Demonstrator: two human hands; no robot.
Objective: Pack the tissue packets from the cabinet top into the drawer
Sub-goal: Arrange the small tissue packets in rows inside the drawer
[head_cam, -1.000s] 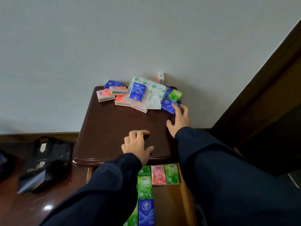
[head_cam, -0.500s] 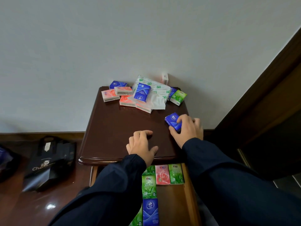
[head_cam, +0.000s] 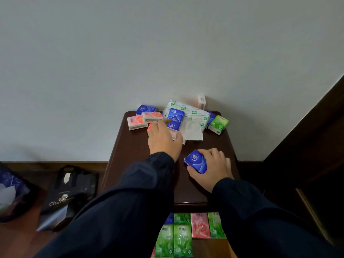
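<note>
Several tissue packets in blue, pink and green lie heaped at the back of the dark wooden cabinet top (head_cam: 134,146), around a torn white wrapper (head_cam: 191,120). My right hand (head_cam: 214,168) grips a blue packet (head_cam: 196,162) near the cabinet's front right. My left hand (head_cam: 164,140) reaches into the pile, its fingers over a pink packet (head_cam: 174,135) beside an upright blue packet (head_cam: 175,119); whether it grips is hidden. The open drawer (head_cam: 210,247) below holds rows of green, pink and blue packets. A green packet (head_cam: 218,124) lies at the pile's right.
A black paper bag (head_cam: 68,194) and a dark plastic bag (head_cam: 13,190) sit on the wooden floor to the left. A white wall stands behind the cabinet. Dark wooden furniture (head_cam: 312,146) rises at the right.
My left hand has moved from the cabinet's front edge forward onto the pile. My right hand picked the blue packet from the pile's right and pulled it toward the front.
</note>
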